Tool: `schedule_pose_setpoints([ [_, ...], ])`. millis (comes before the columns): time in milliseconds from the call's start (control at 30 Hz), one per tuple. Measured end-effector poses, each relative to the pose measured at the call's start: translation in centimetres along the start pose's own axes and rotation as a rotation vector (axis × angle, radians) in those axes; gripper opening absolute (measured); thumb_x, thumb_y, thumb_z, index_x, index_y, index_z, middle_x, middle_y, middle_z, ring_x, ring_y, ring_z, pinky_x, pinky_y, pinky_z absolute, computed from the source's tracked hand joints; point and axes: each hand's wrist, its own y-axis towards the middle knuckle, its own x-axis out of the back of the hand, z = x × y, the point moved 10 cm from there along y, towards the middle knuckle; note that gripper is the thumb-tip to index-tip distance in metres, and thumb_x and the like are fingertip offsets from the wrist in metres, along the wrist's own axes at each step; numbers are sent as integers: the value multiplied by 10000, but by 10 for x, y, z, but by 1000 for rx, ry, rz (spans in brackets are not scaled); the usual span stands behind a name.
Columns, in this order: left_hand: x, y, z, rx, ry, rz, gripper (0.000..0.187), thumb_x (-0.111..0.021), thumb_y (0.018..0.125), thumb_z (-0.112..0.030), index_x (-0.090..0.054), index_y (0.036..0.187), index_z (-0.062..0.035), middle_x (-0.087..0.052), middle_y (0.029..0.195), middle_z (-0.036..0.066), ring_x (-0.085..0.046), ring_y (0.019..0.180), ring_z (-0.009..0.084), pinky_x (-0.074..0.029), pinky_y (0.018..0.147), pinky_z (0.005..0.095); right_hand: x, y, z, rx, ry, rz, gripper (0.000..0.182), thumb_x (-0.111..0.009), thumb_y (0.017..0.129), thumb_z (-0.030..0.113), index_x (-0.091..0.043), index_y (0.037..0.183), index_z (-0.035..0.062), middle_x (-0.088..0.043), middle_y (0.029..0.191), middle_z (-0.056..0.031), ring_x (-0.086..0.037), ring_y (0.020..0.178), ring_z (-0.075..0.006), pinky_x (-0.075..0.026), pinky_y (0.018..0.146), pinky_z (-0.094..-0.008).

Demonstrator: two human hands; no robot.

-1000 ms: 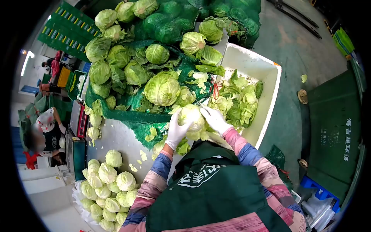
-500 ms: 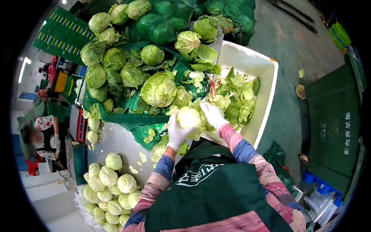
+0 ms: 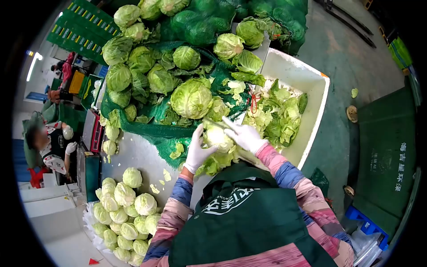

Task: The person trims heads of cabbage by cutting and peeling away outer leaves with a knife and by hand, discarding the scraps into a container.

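Note:
My gloved left hand (image 3: pixel 197 152) cups the near-left side of a pale trimmed cabbage (image 3: pixel 219 139), thumb spread along it. My gloved right hand (image 3: pixel 245 136) is at the cabbage's right side, fingers pointing left. From it a thin greyish blade, seemingly a knife (image 3: pixel 212 122), reaches across the cabbage's far edge; its handle is hidden in the hand. Loose green leaves (image 3: pixel 215 163) hang below the cabbage. Just beyond sits a larger untrimmed cabbage (image 3: pixel 191 99) on green netting (image 3: pixel 149 133).
A white foam box (image 3: pixel 318 102) at the right holds torn leaves. Trimmed cabbages (image 3: pixel 124 209) are stacked at lower left. Untrimmed cabbages (image 3: pixel 141 60) and filled net bags (image 3: pixel 200 26) cover the far side. A co-worker (image 3: pixel 58 142) stands at left; a green bin (image 3: pixel 384 147) stands at right.
The view has shifted, so the scene sits slightly further right. My right hand has come over the cabbage with the blade now showing, and my left thumb has spread across its near side.

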Motion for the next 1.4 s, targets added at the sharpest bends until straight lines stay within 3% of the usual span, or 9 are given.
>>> schedule_pose_setpoints([
  [133,-27,4,-16,-50,268,-96,1005,-845,642,-327,-300,1387,69,-370,1406,234,-328,1347,343,-282,1112,386,-4,0,-7,14,-48,-81,558,-376,964,523,-284,1464,294,-656,770,-202,-644,692,-372,-494,617,-475],
  [500,-19,-9,-22,-141,464,-51,1095,-903,558,-308,-313,1438,-31,-336,1444,234,-331,1350,345,-295,1105,402,15,17,-53,-158,276,-117,487,-426,954,485,-568,1289,162,-659,1050,-184,-627,949,-366,-476,874,-394],
  [700,-6,-24,-9,24,148,-130,1085,-888,579,-220,-269,1443,-3,-421,1311,212,-412,1259,323,-322,1083,392,38,-6,-74,-439,-62,-44,493,-402,964,485,-442,1395,250,-678,877,-173,-659,745,-333,-508,670,-432],
  [800,-7,-12,1,4,13,-114,980,-847,624,-206,-300,1395,51,-434,1327,217,-447,1232,330,-341,1070,379,21,0,4,158,-34,-146,556,-361,971,518,-311,1463,263,-648,726,-175,-639,628,-334,-489,555,-434],
  [1000,-28,3,-16,2,242,61,1022,-848,623,-292,-299,1408,64,-459,1325,238,-444,1244,336,-353,1054,387,8,2,23,246,-247,88,625,-361,977,500,-254,1483,149,-638,707,-167,-619,599,-346,-485,553,-445],
  [1033,-26,2,-18,-17,291,-12,851,-842,638,-272,-425,1315,28,-508,1276,207,-482,1204,304,-378,1026,372,8,1,25,270,-254,100,647,-348,982,496,-236,1482,102,-637,705,-169,-613,588,-348,-482,550,-451],
  [1133,-22,-5,-36,-134,336,-205,846,-849,633,-271,-440,1309,33,-538,1241,222,-513,1176,306,-402,1000,375,8,2,23,263,-254,150,644,-348,980,501,-228,1487,122,-639,707,-171,-613,586,-354,-482,549,-455],
  [1267,-30,-2,-12,-19,349,-24,965,-860,620,-273,-365,1379,58,-536,1257,254,-534,1173,316,-419,994,368,4,5,17,155,-283,278,599,-353,985,482,-246,1486,173,-654,796,-204,-633,666,-357,-506,618,-447],
  [1400,-26,-10,-10,-18,380,-72,1069,-879,577,-338,-326,1404,54,-498,1310,243,-494,1203,348,-401,1021,385,21,17,-51,-190,370,-46,450,-433,961,459,-582,1272,171,-645,1065,-203,-613,973,-379,-480,850,-403],
])
